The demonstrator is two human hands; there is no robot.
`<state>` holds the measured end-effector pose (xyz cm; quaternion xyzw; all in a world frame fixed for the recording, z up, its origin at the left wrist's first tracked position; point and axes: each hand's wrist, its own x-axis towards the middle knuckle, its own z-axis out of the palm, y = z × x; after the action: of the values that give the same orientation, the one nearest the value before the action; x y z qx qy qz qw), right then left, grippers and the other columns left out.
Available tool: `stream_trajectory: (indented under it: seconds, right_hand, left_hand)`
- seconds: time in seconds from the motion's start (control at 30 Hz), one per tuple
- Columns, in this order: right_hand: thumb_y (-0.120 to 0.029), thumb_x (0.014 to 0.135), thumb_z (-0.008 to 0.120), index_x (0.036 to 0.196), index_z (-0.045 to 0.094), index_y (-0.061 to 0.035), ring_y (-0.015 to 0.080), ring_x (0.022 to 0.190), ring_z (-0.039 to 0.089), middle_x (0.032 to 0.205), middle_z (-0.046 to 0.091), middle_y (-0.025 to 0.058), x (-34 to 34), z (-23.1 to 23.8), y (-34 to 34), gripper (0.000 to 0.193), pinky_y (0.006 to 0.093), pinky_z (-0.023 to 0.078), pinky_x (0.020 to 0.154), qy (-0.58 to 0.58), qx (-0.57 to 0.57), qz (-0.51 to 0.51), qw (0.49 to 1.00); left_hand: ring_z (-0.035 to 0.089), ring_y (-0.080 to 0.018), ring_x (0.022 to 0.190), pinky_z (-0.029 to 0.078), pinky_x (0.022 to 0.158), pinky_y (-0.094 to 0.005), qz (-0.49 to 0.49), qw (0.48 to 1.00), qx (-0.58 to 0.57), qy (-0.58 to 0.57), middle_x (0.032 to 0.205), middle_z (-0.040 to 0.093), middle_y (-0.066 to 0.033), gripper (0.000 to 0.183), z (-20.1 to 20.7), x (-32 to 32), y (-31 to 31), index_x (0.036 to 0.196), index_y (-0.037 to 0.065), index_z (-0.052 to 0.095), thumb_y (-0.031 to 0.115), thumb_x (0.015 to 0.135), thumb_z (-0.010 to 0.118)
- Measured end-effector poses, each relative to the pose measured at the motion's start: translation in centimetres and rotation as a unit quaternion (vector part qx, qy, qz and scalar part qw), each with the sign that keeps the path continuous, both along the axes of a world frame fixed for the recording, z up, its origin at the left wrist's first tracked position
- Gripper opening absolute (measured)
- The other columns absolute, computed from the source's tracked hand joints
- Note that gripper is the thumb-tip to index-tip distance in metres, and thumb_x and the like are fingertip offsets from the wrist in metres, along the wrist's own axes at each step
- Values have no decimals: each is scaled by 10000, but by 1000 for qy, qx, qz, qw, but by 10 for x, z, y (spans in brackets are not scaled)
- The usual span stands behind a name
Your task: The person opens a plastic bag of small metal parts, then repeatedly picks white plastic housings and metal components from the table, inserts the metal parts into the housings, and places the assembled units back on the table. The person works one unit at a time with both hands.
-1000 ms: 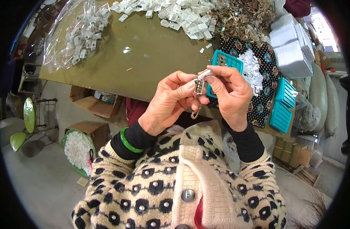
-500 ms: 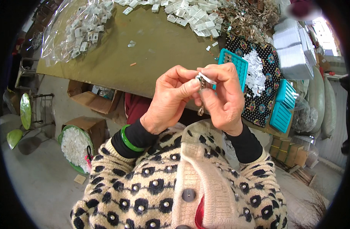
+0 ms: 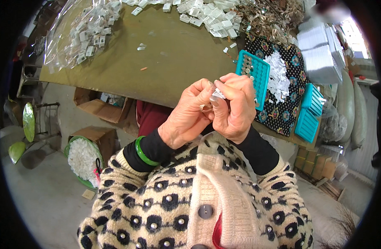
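Both hands meet in front of my chest, at the near edge of the table. A small white plastic piece (image 3: 218, 93) is pinched between the thumb and fingertips of my right hand (image 3: 237, 108). Closed beside it is my left hand (image 3: 185, 115), its thumb and forefinger touching the left side of the piece. A small brownish looped bit (image 3: 205, 108) shows beneath the left thumb; most of it is covered by the fingers. Just beyond my right hand lies a turquoise tray (image 3: 262, 76) with small round metallic parts along its left side.
White plastic cases (image 3: 217, 18) are heaped at the table's far side, beside tangled brownish parts (image 3: 273, 18). A clear bag of white pieces (image 3: 84, 37) lies far left. White slips (image 3: 277, 76) rest on patterned cloth (image 3: 290, 112). A green basket (image 3: 91, 185) stands on the floor.
The hands have drawn closer together, my right hand moving slightly left. The white piece has turned and is more covered by fingers. The looped part that hung below the hands now shows by my left thumb.
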<state>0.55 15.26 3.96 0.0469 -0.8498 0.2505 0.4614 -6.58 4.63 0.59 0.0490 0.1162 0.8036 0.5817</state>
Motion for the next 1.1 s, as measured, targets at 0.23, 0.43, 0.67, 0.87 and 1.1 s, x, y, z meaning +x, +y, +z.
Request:
stream_trajectory:
  seconds: [0.23,0.43,0.67,0.87,1.1]
  right_hand:
    - [-86,826,694,1185,624,-11,313,969,553,1100,555,144,42,11,14,374,399,463,826,-144,-7,-15,989]
    - [-14,880,631,982,645,-2,287,816,604,898,599,124,111,15,68,104,357,496,718,-178,-26,-255,950]
    - [43,792,664,969,616,-7,293,808,567,864,547,101,134,-10,98,189,385,473,692,-278,72,-240,927]
    - [39,789,659,881,585,-17,286,812,564,856,527,96,133,-2,107,131,390,471,694,-320,69,-185,927]
    - [41,822,640,831,581,-6,205,605,592,720,598,76,124,21,85,76,303,467,563,-293,-106,-174,934]
  left_hand:
    - [585,-99,702,500,525,-233,60,985,-89,133,1010,636,-95,156,9,-10,-2,970,81,548,51,897,682]
    - [595,-361,1167,626,771,-378,74,967,-80,231,1103,581,-114,216,13,-13,3,968,74,531,22,855,708]
    - [669,-245,810,586,533,-315,44,974,-79,208,1101,567,-109,181,19,-2,14,1058,64,555,61,908,657]
    - [676,-212,744,575,536,-279,13,967,-132,217,1106,608,-162,231,19,-1,17,1163,35,583,80,939,623]
    - [711,-267,869,614,666,-308,-34,983,-115,140,1092,659,-184,274,14,-3,15,1225,1,586,72,961,590]
